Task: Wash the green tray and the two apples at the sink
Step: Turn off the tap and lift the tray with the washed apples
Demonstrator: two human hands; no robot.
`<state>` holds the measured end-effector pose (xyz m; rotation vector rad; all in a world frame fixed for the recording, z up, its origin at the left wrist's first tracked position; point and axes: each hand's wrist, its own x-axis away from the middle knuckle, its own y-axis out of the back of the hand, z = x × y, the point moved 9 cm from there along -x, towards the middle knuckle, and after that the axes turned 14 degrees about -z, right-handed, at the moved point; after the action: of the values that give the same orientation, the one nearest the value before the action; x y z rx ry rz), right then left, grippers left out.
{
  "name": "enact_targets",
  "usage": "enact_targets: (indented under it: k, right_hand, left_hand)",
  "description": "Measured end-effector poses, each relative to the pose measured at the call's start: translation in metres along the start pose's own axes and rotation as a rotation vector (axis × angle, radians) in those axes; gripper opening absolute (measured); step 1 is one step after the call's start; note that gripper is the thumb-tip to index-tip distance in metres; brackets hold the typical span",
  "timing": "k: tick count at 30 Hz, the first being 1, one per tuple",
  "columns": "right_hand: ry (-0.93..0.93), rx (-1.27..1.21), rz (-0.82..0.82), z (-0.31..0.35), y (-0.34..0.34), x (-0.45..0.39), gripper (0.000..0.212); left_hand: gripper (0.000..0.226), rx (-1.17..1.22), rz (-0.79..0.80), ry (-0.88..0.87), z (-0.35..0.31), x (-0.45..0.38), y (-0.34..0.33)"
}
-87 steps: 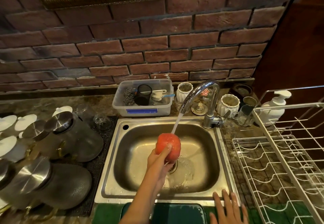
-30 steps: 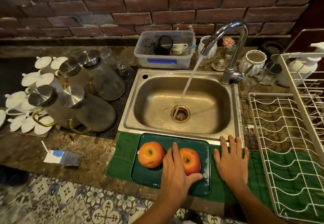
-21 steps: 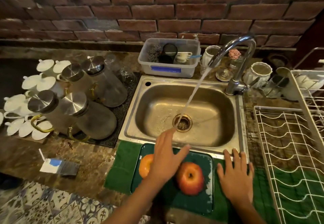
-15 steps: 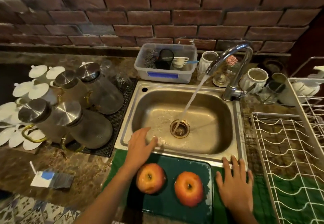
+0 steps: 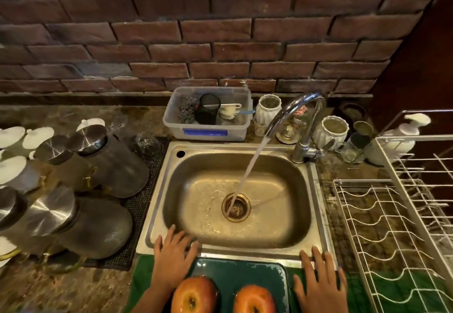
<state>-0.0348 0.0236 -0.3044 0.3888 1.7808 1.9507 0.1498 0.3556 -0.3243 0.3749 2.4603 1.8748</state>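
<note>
Both apples on green tray, between the hands. Left hand nearer (fingers spread, flat on sink rim); right hand likewise splayed, empty.

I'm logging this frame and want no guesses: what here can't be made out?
All in the head view:
- Both apples and the green tray: near parts cut off by the bottom edge.
- Left hand: motion-blurred, so contact with the sink rim is unclear.
- Plastic bin: contents too small and dim to name.
</note>
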Motion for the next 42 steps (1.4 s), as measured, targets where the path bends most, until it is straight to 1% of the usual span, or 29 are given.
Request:
enact_targets:
  k: [2, 4, 5, 7, 8, 9, 10, 12, 14, 16, 20, 22, 25, 28, 33, 37, 42]
  right_hand:
    - [-0.023, -0.04, -0.027, 0.003, 0.003, -0.005, 0.081]
    - [-0.116, -0.122, -0.005, 0.006, 0.009, -0.014, 0.059]
    - [-0.163, -0.185, -0.032, 0.007, 0.014, -0.023, 0.05]
    - [-0.247, -0.321, -0.145, 0.007, 0.03, -0.049, 0.039]
    - [-0.333, -0.431, -0.19, 0.004, 0.037, -0.065, 0.034]
    - [-0.397, -0.539, -0.17, 0.002, 0.041, -0.081, 0.032]
    - [-0.451, -0.631, -0.149, 0.001, 0.042, -0.097, 0.034]
    - [-0.518, -0.75, -0.199, -0.002, 0.053, -0.132, 0.036]
    - [-0.604, -0.855, -0.238, -0.008, 0.06, -0.17, 0.038]
    - [-0.709, -0.938, -0.238, -0.017, 0.056, -0.202, 0.044]
    - [-0.9, -1.021, -0.172, -0.032, 0.042, -0.247, 0.057]
    - [-1.021, -1.153, -0.124, -0.035, 0.03, -0.263, 0.057]
    - [-1.161, -1.435, -0.048, -0.029, 0.022, -0.282, 0.049]
    - [-1.176, -1.59, -0.054, -0.02, 0.025, -0.293, 0.043]
    - [-1.246, -1.595, -0.122, -0.026, 0.015, -0.3, 0.045]
    - [-1.257, -1.625, -0.134, -0.028, 0.012, -0.3, 0.044]
    - [-1.291, -1.639, -0.181, -0.028, 0.01, -0.301, 0.044]
  left_hand:
    - [0.041, 0.038, -0.034, 0.024, 0.0, 0.001, 0.002]
    - [0.056, 0.08, -0.068, 0.032, 0.001, 0.0, 0.004]
    - [0.061, 0.086, -0.082, 0.034, 0.002, -0.001, 0.002]
    - [0.06, 0.073, -0.101, 0.042, 0.005, -0.003, -0.001]
    - [0.057, 0.067, -0.11, 0.046, 0.006, -0.004, -0.001]
    - [0.053, 0.063, -0.121, 0.048, 0.007, -0.004, -0.002]
    - [0.048, 0.06, -0.131, 0.046, 0.008, -0.005, -0.003]
    - [0.042, 0.052, -0.162, 0.034, 0.007, -0.006, -0.003]
    - [0.039, 0.051, -0.198, 0.015, 0.006, -0.005, -0.002]
    - [0.039, 0.056, -0.219, 0.006, 0.006, -0.004, -0.001]
    - [0.04, 0.063, -0.243, 0.0, 0.003, -0.004, 0.002]
    - [0.041, 0.063, -0.254, 0.007, 0.003, -0.003, 0.005]
    - [0.046, 0.062, -0.246, 0.025, 0.004, -0.003, 0.005]
    - [0.05, 0.06, -0.233, 0.031, 0.002, -0.003, 0.006]
    - [0.05, 0.076, -0.246, 0.061, 0.001, -0.004, 0.009]
    - [0.046, 0.089, -0.278, 0.06, 0.0, -0.003, 0.011]
    - [0.048, 0.082, -0.278, 0.065, -0.001, -0.003, 0.012]
